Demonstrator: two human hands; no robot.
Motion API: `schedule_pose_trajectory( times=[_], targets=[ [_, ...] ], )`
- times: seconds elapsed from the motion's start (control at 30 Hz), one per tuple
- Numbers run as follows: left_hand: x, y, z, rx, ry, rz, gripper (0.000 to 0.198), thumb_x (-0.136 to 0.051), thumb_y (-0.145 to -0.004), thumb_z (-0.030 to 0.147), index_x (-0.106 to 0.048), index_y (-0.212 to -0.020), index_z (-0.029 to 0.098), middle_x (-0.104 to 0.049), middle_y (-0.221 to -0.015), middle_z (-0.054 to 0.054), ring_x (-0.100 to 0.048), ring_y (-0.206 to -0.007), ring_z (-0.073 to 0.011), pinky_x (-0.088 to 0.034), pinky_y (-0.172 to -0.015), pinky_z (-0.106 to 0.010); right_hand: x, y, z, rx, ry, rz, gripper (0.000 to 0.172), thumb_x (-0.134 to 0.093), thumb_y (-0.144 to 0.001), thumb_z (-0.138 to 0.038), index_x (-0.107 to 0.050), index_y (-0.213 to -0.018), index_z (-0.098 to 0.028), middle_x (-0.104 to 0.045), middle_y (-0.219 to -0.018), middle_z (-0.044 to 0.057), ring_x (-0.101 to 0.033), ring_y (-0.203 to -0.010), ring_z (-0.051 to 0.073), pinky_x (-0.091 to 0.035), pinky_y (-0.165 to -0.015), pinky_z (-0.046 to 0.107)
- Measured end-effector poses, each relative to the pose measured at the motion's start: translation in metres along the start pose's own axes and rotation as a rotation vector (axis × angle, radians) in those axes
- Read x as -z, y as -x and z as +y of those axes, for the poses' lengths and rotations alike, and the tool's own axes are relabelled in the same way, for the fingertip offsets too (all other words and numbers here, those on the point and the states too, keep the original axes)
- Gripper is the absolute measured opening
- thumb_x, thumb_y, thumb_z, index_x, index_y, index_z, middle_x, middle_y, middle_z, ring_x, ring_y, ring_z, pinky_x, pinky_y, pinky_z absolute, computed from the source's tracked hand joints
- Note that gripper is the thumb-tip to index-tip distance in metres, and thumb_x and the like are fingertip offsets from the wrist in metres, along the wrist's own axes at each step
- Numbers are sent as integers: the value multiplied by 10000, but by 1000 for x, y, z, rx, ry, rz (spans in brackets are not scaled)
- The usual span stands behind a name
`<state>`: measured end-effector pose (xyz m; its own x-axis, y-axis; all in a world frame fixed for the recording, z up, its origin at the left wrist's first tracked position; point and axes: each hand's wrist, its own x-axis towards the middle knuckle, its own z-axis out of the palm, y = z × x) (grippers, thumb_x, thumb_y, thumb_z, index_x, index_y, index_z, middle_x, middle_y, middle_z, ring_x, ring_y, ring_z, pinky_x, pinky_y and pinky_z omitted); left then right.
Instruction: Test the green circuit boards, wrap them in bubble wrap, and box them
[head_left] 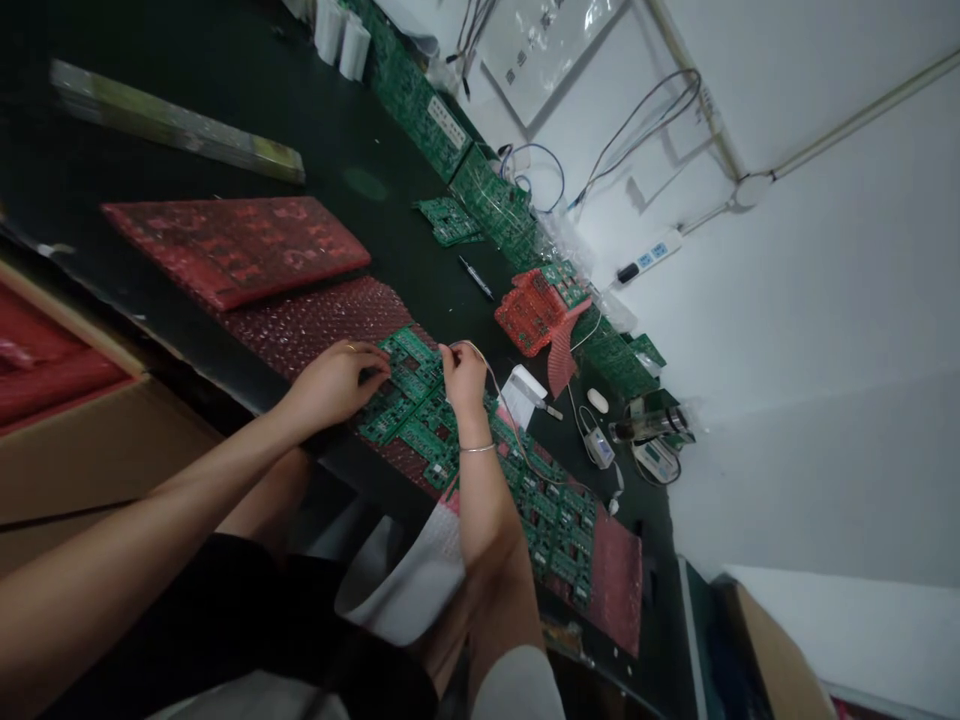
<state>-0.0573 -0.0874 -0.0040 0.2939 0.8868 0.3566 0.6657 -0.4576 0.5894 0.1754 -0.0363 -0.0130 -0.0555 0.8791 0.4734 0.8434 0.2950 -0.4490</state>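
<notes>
A green panel of circuit boards [409, 405] lies on red bubble wrap [315, 320] at the near edge of the dark table. My left hand [337, 382] rests on the panel's left part with its fingers curled down onto the boards. My right hand [463, 375] is closed in a pinch on a thin pale wire [499, 395] that loops away to the right. More green boards [559, 520] stretch along the red wrap under my right forearm, which wears a thin bracelet.
A red wrapped stack [232, 245] lies to the left, a black pen [476, 278] and small green boards [448, 220] further back. Red and green board stacks [536, 310], a white box [521, 390], small devices and cables sit at the right. Cardboard boxes [82, 440] stand near left.
</notes>
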Motion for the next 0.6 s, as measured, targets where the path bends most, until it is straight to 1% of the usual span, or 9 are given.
schedule_pose_trajectory(
  times=[0.13,0.37,0.5,0.6],
  targets=[
    [3,-5,3,1,-14,-48,325,-502,-894,395,-771,-894,213,-776,-1167,-110,-717,-1104,-317,-533,-1092,-463,2,-3,-1,-2,46,-35,184,-691,-1042,-297,-677,-894,-189,-730,-871,54,-701,-846,200,-477,-788,264],
    [5,-16,5,14,-59,-85,366,-464,-866,389,-780,-887,204,-778,-1126,-120,-729,-1055,-310,-550,-1056,-434,10,-6,-4,-8,106,-115,202,-652,-1071,-344,-683,-948,-187,-733,-932,74,-701,-912,211,-480,-832,276],
    [4,-24,2,1,-84,-107,331,-485,-843,378,-779,-846,227,-784,-1053,-107,-734,-1010,-320,-564,-1016,-443,13,-5,-4,12,84,-138,200,-644,-1075,-349,-683,-965,-187,-729,-956,84,-689,-961,226,-486,-862,287],
    [3,-27,-1,-21,-100,-114,324,-482,-861,348,-780,-845,222,-781,-1033,-116,-729,-997,-329,-566,-988,-457,11,-4,-1,30,11,-116,195,-661,-1065,-355,-676,-954,-195,-727,-974,82,-670,-991,221,-484,-887,284]
  ],
)
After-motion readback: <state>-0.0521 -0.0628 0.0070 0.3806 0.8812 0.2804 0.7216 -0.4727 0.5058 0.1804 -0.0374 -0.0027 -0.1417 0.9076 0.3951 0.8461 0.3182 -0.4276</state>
